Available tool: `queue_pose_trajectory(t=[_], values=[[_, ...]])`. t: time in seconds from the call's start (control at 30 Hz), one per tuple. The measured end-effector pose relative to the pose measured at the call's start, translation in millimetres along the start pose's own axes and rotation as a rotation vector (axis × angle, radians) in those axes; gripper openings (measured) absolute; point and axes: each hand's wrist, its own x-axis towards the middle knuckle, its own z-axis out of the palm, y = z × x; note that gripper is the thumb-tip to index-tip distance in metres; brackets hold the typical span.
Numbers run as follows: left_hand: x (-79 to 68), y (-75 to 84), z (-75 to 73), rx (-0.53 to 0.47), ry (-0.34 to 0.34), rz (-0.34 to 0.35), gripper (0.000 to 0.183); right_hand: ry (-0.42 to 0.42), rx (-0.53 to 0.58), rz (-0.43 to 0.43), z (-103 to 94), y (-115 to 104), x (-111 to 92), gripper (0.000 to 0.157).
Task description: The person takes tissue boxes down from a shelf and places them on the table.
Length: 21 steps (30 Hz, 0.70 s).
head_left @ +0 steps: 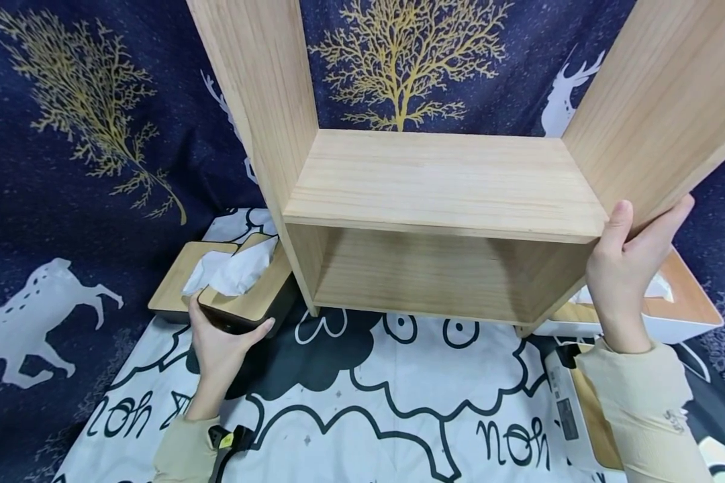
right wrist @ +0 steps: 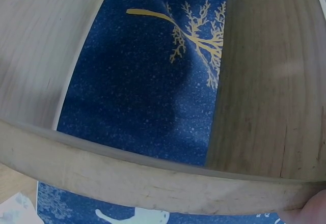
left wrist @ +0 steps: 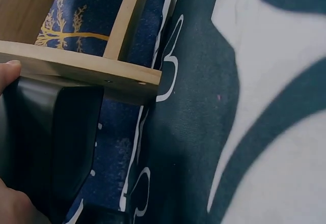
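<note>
My left hand (head_left: 220, 352) grips the near end of a black tissue box (head_left: 278, 308) with a wooden lid and a white tissue sticking out. In the left wrist view the dark box (left wrist: 76, 132) sits close against the side panel of a light wooden shelf unit (left wrist: 130, 76). On the right, my right hand (head_left: 625, 275) holds the front edge of the other side panel (head_left: 652, 134), thumb on the inner side. The unit has a middle board (head_left: 447, 181) and a lower board. Only part of a finger (right wrist: 310, 211) shows in the right wrist view.
Another dark wooden-lidded tissue box (head_left: 184, 275) lies left of the held one. Two white boxes with wooden tops are at the right: one tissue box (head_left: 695, 302) behind my right hand, one box (head_left: 570, 409) beside my forearm. A patterned cloth (head_left: 350, 443) covers the table; a navy curtain (head_left: 97, 221) hangs behind.
</note>
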Motion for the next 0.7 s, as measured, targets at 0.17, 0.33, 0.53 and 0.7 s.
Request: queue_pose_trajectory(t=[0.17, 0.33, 0.53, 0.7], values=[[4.9, 0.2, 11.2, 0.023, -0.003, -0.04, 0.122, 0.003, 0.031, 0.01, 0.0, -7, -2, 0.055], [9.7, -4.3, 21.2, 0.053, -0.012, -0.054, 0.124, 0.006, 0.028, 0.007, 0.1, -7, -1, 0.054], [12.7, -11.5, 28.7, 0.053, -0.009, -0.055, 0.123, 0.01, 0.016, 0.007, 0.3, -5, -1, 0.053], [14.5, -12.2, 31.9, 0.046, -0.011, -0.055, 0.124, 0.017, 0.017, 0.002, -0.3, -5, 0, 0.053]])
